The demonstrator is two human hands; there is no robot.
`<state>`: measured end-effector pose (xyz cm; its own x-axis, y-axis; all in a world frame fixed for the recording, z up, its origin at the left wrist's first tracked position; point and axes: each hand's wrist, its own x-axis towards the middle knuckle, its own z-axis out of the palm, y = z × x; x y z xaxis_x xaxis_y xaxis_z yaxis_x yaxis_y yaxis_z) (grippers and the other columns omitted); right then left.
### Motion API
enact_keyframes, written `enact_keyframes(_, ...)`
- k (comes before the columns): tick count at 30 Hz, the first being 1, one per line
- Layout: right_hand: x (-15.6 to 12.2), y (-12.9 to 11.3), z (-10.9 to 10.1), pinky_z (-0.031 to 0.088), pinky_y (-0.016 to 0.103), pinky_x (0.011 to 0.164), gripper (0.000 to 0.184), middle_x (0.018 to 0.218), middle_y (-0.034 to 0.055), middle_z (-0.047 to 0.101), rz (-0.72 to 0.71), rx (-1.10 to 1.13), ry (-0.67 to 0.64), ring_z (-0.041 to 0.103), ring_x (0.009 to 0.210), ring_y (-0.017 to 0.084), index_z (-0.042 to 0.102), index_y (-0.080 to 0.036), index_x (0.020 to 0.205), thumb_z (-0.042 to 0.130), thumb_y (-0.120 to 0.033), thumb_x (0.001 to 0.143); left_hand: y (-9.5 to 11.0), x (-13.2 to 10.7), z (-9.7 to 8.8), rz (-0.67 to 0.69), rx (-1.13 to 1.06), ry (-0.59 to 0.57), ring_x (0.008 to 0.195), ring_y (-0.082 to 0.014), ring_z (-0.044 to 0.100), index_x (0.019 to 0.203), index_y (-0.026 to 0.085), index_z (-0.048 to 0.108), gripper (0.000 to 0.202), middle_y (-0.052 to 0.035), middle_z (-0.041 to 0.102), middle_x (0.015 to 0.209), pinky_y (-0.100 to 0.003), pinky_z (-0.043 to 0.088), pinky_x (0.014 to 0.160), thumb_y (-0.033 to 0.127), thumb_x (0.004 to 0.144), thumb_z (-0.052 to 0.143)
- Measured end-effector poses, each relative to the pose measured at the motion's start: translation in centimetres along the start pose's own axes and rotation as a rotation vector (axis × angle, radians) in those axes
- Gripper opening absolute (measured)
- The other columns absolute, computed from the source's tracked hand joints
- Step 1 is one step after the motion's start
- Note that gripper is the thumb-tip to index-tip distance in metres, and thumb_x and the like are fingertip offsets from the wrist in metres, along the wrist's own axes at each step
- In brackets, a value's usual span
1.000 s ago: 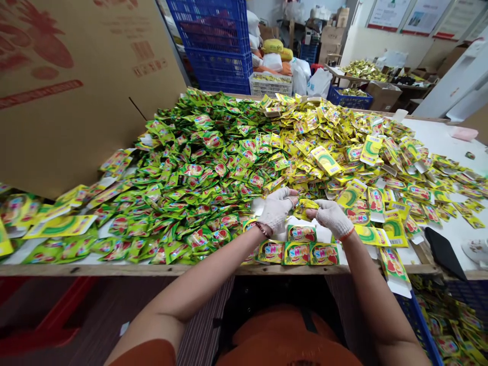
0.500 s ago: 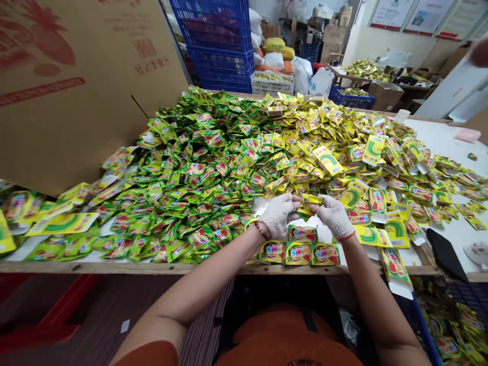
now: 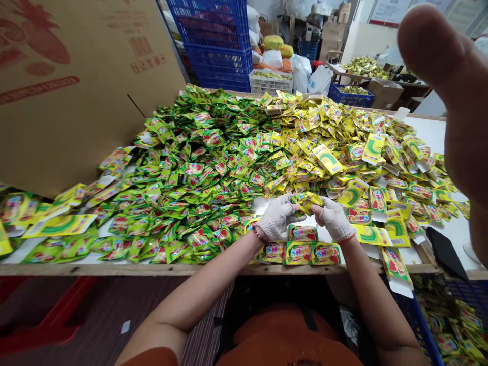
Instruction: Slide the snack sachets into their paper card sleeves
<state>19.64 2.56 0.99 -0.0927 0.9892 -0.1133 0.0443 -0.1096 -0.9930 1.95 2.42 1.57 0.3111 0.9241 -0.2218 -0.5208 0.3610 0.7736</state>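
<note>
Both my hands wear white knit gloves and meet over the near edge of the table. My left hand point(image 3: 275, 217) and my right hand point(image 3: 332, 217) pinch a small yellow-green sachet point(image 3: 306, 200) between them, fingers closed on it. Just below my hands lies a row of sachets point(image 3: 298, 252) laid flat side by side, with one more sachet point(image 3: 302, 233) above the row. A huge heap of green sachets point(image 3: 198, 173) spreads to the left and yellow sachets point(image 3: 328, 137) to the right.
A big brown cardboard sheet point(image 3: 68, 81) leans at the left. Blue crates point(image 3: 217, 40) stand behind the table. Another person's hand point(image 3: 453, 96) looms very close at the upper right. A dark flat object point(image 3: 444, 251) lies at the table's right edge. A blue bin of sachets point(image 3: 450, 325) sits below right.
Another person's hand has come into view at the upper right, now large and close. My hands have stayed together on the sachet, shifting only slightly.
</note>
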Motion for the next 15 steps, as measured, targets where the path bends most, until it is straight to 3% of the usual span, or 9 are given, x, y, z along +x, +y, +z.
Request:
enact_keyframes(7,-0.2,-0.6,-0.9,0.023,0.020,0.038,0.031,0.044,-0.0080,0.047,0.094,-0.057,-0.170,0.033,0.038,0.006,0.056,-0.019,0.073,0.072,-0.042,0.064,1.5,-0.2,-0.6,-0.071,0.187,-0.058,0.073,-0.0172,0.069,0.100,0.015,0.066,0.037,-0.0056,0.070,0.089,-0.032,0.061,0.066,0.018,0.063,0.067)
enact_keyframes(11,-0.1,-0.5,-0.1,0.023,0.020,0.038,0.034,0.041,-0.0092,0.044,0.108,-0.055,-0.156,0.031,0.037,0.006,0.055,-0.019,0.069,0.074,-0.046,0.062,1.7,-0.5,-0.1,-0.028,0.288,-0.049,0.071,-0.0176,0.069,0.100,0.016,0.065,0.040,-0.0039,0.071,0.083,-0.029,0.059,0.065,0.024,0.063,0.078)
enact_keyframes(15,0.1,-0.1,0.7,0.034,0.019,0.044,0.038,0.053,-0.0070,0.054,-0.027,-0.045,-0.054,0.043,0.047,0.007,0.055,-0.019,0.071,0.079,-0.047,0.061,1.3,-0.7,0.3,0.054,0.391,-0.042,0.066,-0.0146,0.065,0.094,0.015,0.067,0.041,-0.0026,0.071,0.078,-0.024,0.054,0.061,0.029,0.060,0.085)
